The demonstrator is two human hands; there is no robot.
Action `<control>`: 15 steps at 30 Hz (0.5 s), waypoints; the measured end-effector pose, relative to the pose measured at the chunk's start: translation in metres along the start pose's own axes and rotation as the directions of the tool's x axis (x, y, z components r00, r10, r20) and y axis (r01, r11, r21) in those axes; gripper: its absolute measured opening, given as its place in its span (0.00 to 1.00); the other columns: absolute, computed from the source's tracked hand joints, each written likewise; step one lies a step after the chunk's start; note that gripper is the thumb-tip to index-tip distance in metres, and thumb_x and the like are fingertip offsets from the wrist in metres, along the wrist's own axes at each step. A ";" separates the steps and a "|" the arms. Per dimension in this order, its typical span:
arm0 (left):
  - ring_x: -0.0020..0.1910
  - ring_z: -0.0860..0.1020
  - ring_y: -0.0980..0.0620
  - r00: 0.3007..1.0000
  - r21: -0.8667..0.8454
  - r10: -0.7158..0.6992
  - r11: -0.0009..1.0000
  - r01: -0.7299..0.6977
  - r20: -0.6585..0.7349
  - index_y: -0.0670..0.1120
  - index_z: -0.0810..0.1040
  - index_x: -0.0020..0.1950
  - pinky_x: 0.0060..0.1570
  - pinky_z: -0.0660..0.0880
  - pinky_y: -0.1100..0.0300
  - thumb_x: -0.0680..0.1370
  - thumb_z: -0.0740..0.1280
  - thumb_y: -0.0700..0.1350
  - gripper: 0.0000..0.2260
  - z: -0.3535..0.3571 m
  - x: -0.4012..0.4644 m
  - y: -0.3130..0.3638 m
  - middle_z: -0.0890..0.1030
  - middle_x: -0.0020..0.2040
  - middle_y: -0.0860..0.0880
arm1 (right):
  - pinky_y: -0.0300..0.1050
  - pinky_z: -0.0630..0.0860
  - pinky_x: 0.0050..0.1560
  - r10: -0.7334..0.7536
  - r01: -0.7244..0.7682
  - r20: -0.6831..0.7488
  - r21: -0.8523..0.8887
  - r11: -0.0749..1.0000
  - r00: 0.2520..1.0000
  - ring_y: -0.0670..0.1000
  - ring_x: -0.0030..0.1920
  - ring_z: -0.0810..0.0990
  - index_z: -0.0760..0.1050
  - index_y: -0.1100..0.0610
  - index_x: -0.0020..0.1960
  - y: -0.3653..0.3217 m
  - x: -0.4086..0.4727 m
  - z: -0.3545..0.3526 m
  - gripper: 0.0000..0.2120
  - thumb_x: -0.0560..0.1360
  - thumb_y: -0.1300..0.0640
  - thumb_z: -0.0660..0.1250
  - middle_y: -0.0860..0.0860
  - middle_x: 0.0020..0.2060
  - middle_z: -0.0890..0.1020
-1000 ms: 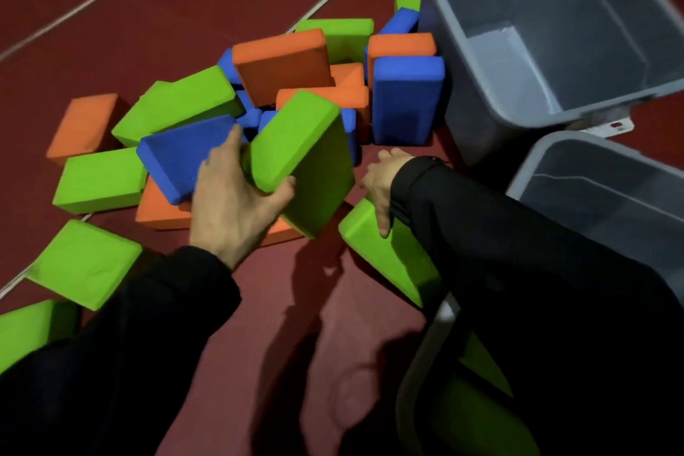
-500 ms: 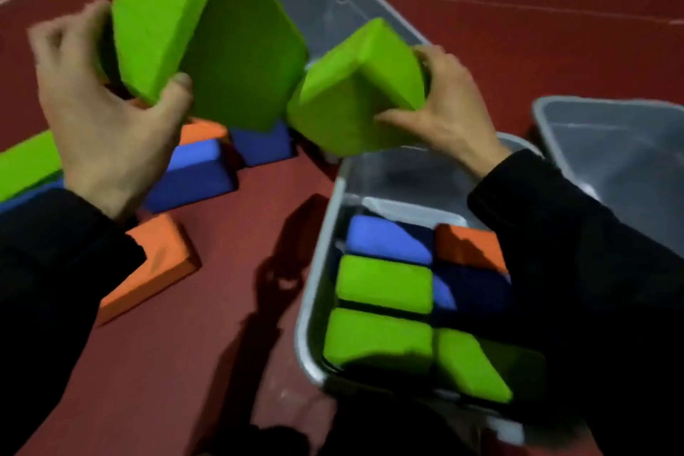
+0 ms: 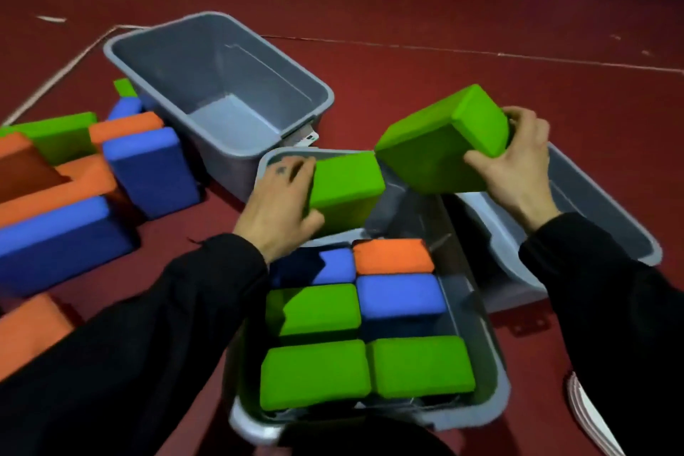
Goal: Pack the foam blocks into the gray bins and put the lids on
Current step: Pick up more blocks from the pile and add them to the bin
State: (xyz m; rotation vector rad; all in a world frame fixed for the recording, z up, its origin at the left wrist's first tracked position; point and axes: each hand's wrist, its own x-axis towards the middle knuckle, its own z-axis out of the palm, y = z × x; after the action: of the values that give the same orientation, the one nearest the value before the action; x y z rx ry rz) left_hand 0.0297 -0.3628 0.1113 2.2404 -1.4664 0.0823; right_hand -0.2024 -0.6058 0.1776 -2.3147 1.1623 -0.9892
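My left hand grips a green foam block and holds it low over the far end of the near gray bin. That bin holds several green, blue and orange blocks packed in rows. My right hand grips a second green block, tilted in the air just right of the first. An empty gray bin stands behind on the floor. A third gray bin lies at the right, partly hidden by my right arm.
A pile of loose orange, blue and green blocks lies on the red floor at the left. A white line crosses the floor behind the bins. Something pale with stacked white edges shows at the lower right corner.
Both hands have come down and rightward with their green blocks. The left one now sits low at the near bin's far end; the right one hangs beside it.
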 end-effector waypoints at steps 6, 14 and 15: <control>0.75 0.62 0.36 0.969 0.120 -0.027 0.993 -0.004 0.247 0.50 0.61 0.81 0.70 0.68 0.43 0.75 0.65 0.48 0.33 0.044 -0.006 -0.030 0.64 0.75 0.37 | 0.63 0.72 0.62 -0.240 0.251 0.173 -0.043 0.967 0.955 0.59 0.63 0.73 0.69 0.55 0.69 -0.015 0.010 0.027 0.37 0.62 0.43 0.67 0.56 0.62 0.72; 0.80 0.53 0.35 0.859 0.368 -0.131 0.927 -0.070 0.496 0.53 0.45 0.83 0.75 0.62 0.43 0.77 0.65 0.45 0.40 0.073 -0.003 -0.043 0.53 0.82 0.38 | 0.55 0.70 0.62 -0.215 0.415 0.560 -0.258 0.873 0.800 0.64 0.61 0.75 0.70 0.55 0.71 -0.003 0.012 0.080 0.42 0.61 0.38 0.66 0.58 0.62 0.77; 0.80 0.53 0.35 0.854 0.388 -0.138 0.918 -0.080 0.502 0.53 0.45 0.83 0.74 0.62 0.44 0.77 0.65 0.45 0.40 0.074 -0.002 -0.042 0.53 0.82 0.38 | 0.54 0.69 0.63 -0.224 0.447 0.600 -0.251 0.859 0.768 0.63 0.61 0.75 0.70 0.54 0.71 0.003 0.010 0.085 0.42 0.61 0.38 0.66 0.57 0.62 0.77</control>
State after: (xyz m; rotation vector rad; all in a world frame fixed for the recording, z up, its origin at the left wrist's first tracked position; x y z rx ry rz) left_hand 0.0508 -0.3772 0.0303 2.7680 -1.8202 -0.2923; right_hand -0.1379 -0.6142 0.1217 -2.9173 0.7383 -0.1209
